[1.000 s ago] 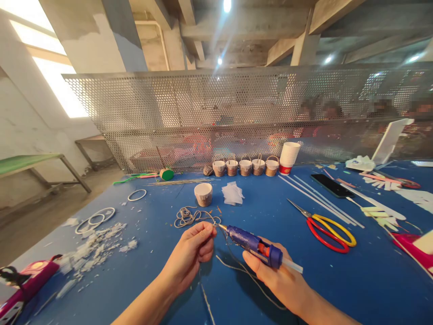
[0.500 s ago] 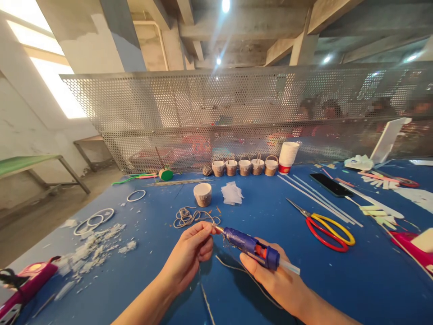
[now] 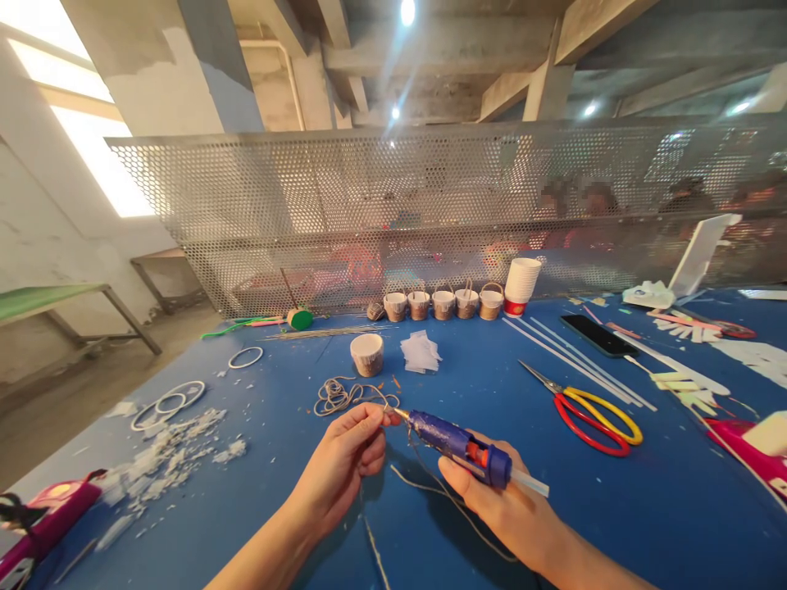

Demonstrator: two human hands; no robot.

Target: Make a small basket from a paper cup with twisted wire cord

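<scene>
My right hand (image 3: 513, 508) is wrapped round a blue hot glue gun (image 3: 443, 436), with a clear glue stick (image 3: 529, 483) poking out of its rear. The gun's metal nozzle meets the fingertips of my left hand (image 3: 341, 463), which pinch a thin grey-brown cord (image 3: 372, 545). Part of that cord trails down below the left hand; the pinched spot itself is mostly hidden by fingers. Just beyond lies a loose coil of cord (image 3: 337, 397). Behind it stands a small cord-wrapped cup (image 3: 367, 356), beside a pile of white translucent pieces (image 3: 421, 352).
Small handled baskets (image 3: 443, 306) line the back by a perforated metal screen (image 3: 307, 197), next to stacked paper cups (image 3: 521, 287). Scissors (image 3: 593, 422), white sticks (image 3: 571, 360) and a phone (image 3: 596, 336) lie right. White rings (image 3: 169, 404) and scraps (image 3: 166, 451) lie left.
The glue gun and my right hand have shifted very slightly to the right. My left hand keeps its pinch almost in place; the other things stay put.
</scene>
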